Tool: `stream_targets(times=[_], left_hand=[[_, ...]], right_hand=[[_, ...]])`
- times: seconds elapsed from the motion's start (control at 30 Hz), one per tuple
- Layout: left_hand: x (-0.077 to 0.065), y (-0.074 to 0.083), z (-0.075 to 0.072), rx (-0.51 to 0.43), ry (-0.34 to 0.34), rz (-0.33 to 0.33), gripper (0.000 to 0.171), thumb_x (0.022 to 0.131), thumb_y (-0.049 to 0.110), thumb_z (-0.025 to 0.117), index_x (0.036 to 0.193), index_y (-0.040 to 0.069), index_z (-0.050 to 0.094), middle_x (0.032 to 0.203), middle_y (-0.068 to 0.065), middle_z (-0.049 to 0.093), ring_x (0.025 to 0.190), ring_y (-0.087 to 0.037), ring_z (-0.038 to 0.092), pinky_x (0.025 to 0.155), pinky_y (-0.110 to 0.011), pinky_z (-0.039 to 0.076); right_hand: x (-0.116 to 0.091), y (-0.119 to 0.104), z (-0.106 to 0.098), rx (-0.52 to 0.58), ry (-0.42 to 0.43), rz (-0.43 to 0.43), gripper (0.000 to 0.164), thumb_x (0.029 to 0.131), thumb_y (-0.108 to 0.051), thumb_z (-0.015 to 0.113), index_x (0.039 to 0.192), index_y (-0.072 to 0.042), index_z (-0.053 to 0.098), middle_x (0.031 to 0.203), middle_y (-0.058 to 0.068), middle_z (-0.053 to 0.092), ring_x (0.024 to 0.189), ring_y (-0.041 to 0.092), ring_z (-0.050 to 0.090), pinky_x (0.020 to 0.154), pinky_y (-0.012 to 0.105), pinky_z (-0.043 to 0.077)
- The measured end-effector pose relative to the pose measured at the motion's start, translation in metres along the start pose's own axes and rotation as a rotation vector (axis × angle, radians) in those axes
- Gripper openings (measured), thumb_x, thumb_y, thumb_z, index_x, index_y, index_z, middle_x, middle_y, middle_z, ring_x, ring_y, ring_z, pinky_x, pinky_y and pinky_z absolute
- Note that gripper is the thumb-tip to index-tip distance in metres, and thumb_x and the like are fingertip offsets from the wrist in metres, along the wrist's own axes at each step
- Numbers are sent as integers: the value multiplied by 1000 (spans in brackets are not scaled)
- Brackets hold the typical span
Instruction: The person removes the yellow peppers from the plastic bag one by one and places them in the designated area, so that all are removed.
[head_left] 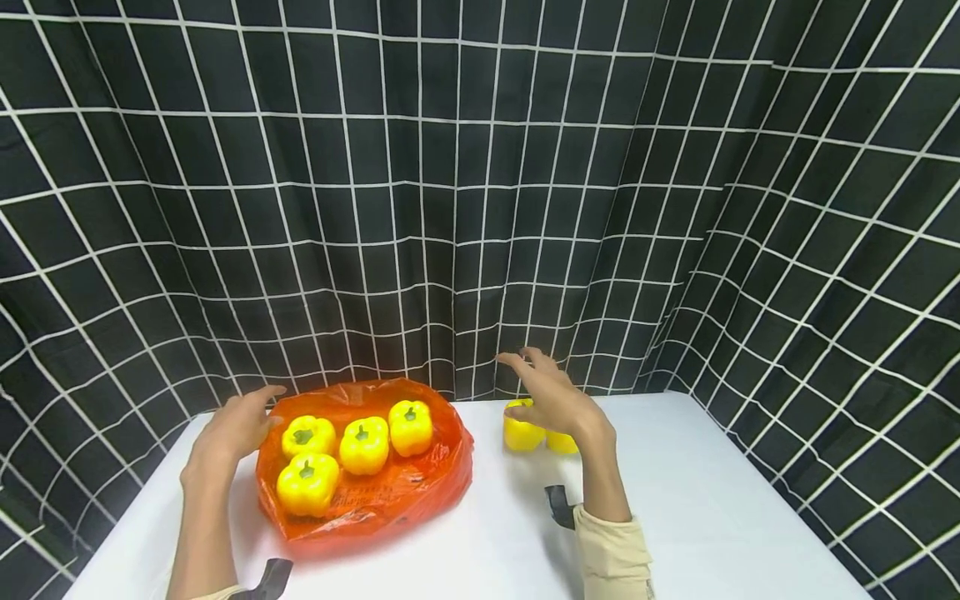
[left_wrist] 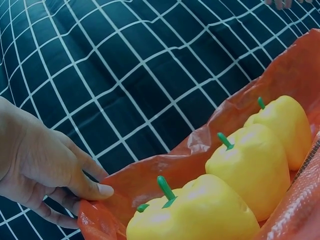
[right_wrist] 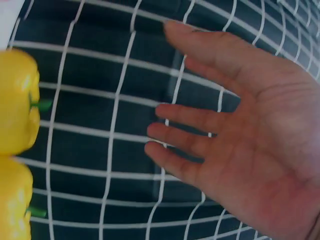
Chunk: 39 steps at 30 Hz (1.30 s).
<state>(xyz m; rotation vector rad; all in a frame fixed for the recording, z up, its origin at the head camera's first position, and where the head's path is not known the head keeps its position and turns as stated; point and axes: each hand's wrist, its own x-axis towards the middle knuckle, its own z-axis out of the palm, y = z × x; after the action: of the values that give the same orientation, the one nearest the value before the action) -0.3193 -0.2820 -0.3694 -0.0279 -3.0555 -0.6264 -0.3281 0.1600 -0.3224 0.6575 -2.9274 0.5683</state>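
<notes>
A red plastic bag [head_left: 375,508] lies spread wide on the left half of the table, with several yellow bell peppers [head_left: 363,446] inside, green stems up. My left hand [head_left: 234,425] is at the bag's far left rim. In the left wrist view, the thumb and fingers of that hand [left_wrist: 50,165] hold the rim, next to a yellow bell pepper [left_wrist: 192,212]. My right hand [head_left: 558,398] is raised, fingers spread, above two more yellow bell peppers [head_left: 522,433] and partly hides them. Nothing is in its palm in the right wrist view [right_wrist: 240,125].
A white table [head_left: 720,500] carries everything. Dark cloth with a white grid [head_left: 405,208] hangs behind the table and along its sides. Black straps [head_left: 558,506] stick out at both wrists.
</notes>
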Motion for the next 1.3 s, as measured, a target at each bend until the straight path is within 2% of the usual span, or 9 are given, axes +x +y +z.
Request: stream_targets(times=[0.23, 0.4, 0.63, 0.83, 0.9, 1.07, 1.17, 1.3], left_hand=[[-2, 1, -1, -18, -18, -26, 55, 99, 6, 63, 151, -4, 46, 142, -37, 56, 127, -57, 55, 107, -76, 42], [-1, 1, -3, -31, -29, -42, 56, 99, 6, 62, 152, -3, 45, 144, -37, 55, 130, -58, 52, 107, -77, 41], [1, 1, -4, -13, -18, -30, 57, 100, 8, 63, 152, -4, 45, 140, -37, 58, 125, -56, 57, 105, -74, 46], [-2, 1, 0, -8, -16, -23, 56, 99, 10, 65, 150, -5, 47, 137, -37, 60, 121, -54, 59, 103, -73, 49], [-2, 2, 1, -10, -16, -22, 56, 99, 10, 66, 149, -5, 47, 133, -36, 63, 114, -51, 63, 101, -71, 51], [-3, 4, 0, -5, -11, -27, 58, 98, 12, 69, 149, -6, 48, 125, -34, 66, 101, -41, 67, 97, -67, 56], [-3, 6, 0, -9, -11, -37, 60, 97, 13, 71, 149, -6, 48, 126, -34, 66, 101, -41, 67, 96, -67, 56], [-3, 6, 0, -13, -18, -38, 60, 97, 13, 71, 149, -6, 48, 130, -35, 64, 104, -44, 67, 96, -67, 57]], right_hand=[[5, -29, 6, 37, 52, -207, 67, 94, -19, 76, 154, -11, 47, 153, 17, 49, 137, 37, 53, 114, 54, 51], [17, -47, 13, 59, 68, -284, 60, 96, -19, 75, 150, -9, 51, 146, 12, 56, 131, 30, 59, 113, 47, 53], [40, -73, 25, 97, 38, -301, 53, 98, -20, 73, 147, -10, 55, 141, 10, 60, 129, 30, 61, 114, 45, 52], [49, -88, 48, 135, 24, -301, 48, 100, -21, 70, 145, -9, 58, 139, 8, 65, 129, 28, 63, 114, 43, 53], [50, -92, 56, 132, 28, -290, 46, 100, -21, 70, 143, -8, 59, 138, 8, 66, 128, 26, 64, 113, 42, 53], [53, -98, 69, 63, 26, -232, 45, 99, -21, 71, 141, -6, 61, 135, 8, 68, 121, 24, 67, 107, 39, 57], [56, -98, 77, -6, -16, -194, 45, 97, -19, 73, 138, -5, 63, 130, 9, 69, 114, 24, 67, 102, 37, 59], [61, -97, 89, -91, -91, -175, 46, 95, -17, 76, 137, -3, 65, 129, 10, 69, 114, 23, 66, 102, 34, 58]])
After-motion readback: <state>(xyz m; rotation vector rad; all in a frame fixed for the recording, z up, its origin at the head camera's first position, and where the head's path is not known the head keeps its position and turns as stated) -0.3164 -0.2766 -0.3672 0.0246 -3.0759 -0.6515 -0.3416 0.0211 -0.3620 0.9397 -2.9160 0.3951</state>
